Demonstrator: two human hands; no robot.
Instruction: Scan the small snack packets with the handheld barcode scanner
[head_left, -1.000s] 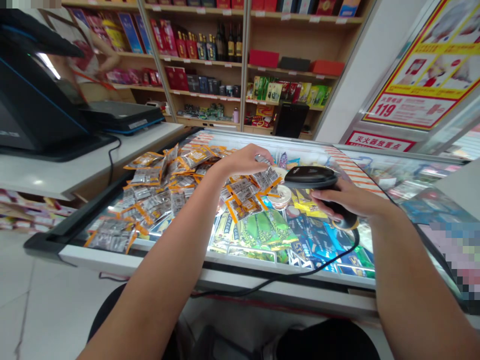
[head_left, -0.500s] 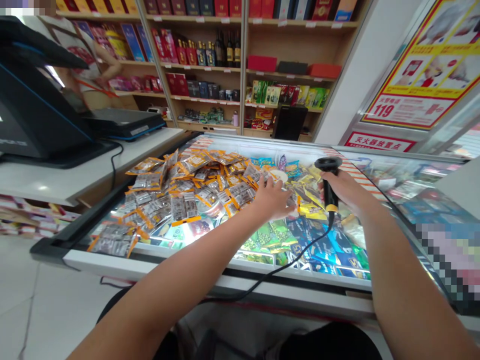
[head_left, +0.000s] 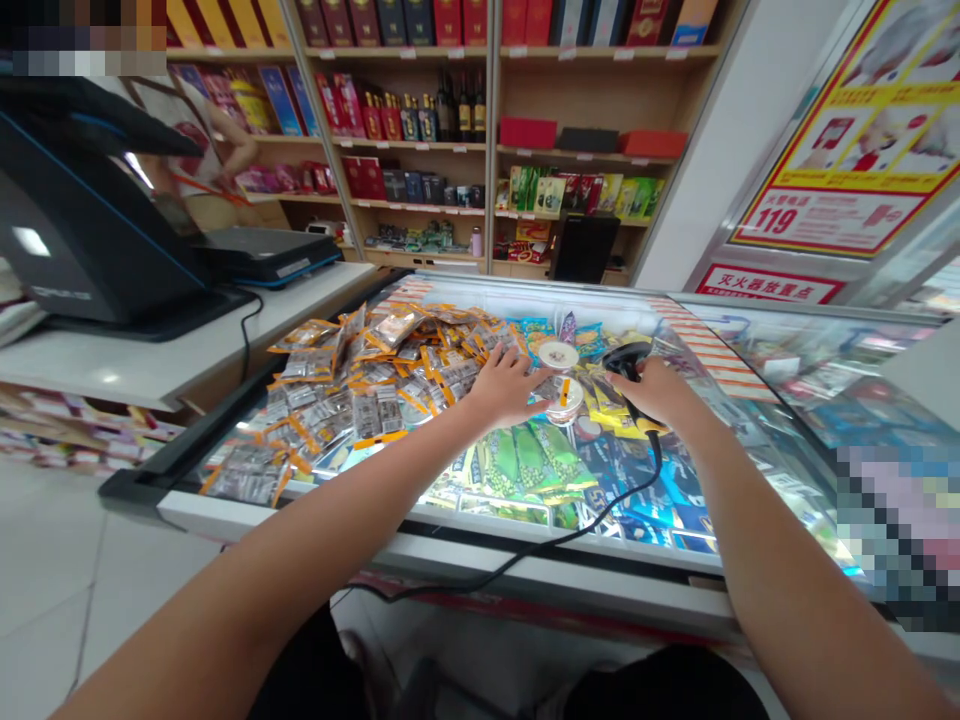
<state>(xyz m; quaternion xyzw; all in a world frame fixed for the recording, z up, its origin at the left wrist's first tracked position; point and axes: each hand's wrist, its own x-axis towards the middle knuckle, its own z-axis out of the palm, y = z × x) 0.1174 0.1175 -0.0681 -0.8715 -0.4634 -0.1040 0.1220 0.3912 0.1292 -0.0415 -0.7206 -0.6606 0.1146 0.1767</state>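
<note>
My right hand (head_left: 661, 392) is wrapped round a black barcode scanner (head_left: 630, 358), whose head tilts to the left over the freezer's glass top. From its handle a black cord (head_left: 517, 556) runs down past the front edge. At the right end of a heap of clear packets with orange edges (head_left: 379, 410), my left hand (head_left: 501, 388) lies palm down with fingers spread. It is at the packets, though its underside is hidden. Two round tubs, a white-lidded one (head_left: 559, 355) and a second tub (head_left: 564, 402), show between my hands, under the glass.
Below the glass lie green bags (head_left: 529, 460) and blue bags (head_left: 645, 500). A counter (head_left: 172, 350) at left carries a black scale (head_left: 259, 255). Stocked shelves (head_left: 412, 147) stand behind, near a person (head_left: 191, 140). A sign (head_left: 825, 220) is at right.
My left hand has drawn back to the left across the heap's right end, uncovering the tubs. The scanner has gone from upright to tilted left, and my right hand has shifted slightly left.
</note>
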